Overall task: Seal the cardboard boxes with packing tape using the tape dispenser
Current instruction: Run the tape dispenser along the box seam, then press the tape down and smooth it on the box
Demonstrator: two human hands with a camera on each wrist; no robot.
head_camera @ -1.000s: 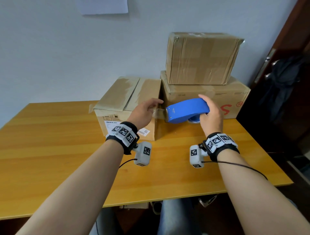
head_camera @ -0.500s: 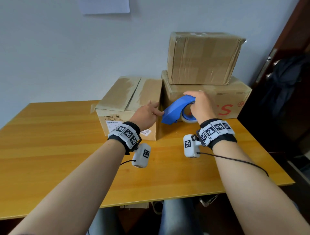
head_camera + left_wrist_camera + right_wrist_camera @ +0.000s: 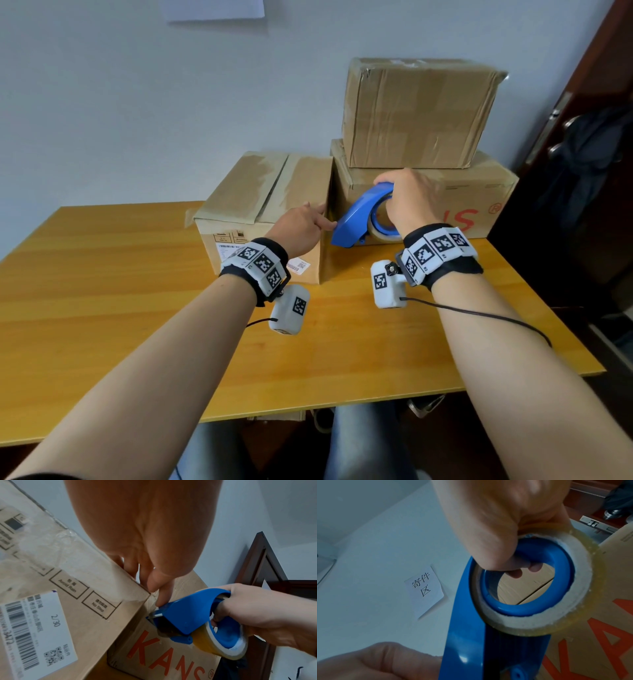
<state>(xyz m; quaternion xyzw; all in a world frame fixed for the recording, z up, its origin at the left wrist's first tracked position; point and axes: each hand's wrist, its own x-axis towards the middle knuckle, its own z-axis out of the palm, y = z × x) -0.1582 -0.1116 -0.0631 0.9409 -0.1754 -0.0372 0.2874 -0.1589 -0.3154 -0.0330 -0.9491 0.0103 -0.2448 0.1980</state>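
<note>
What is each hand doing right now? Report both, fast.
Left hand: fingers extended, pressing the near cardboard box's top corner.
Right hand: gripping the blue plastic tape dispenser.

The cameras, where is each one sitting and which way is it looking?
Head: on the person's head, looking forward and down at the table, boxes, both forearms and hands.
Left wrist: along the left hand toward the near box; its fingers touch the blue tape dispenser.
Right wrist: along the right hand, hooked through the tape roll.
All three views share the dispenser.
</note>
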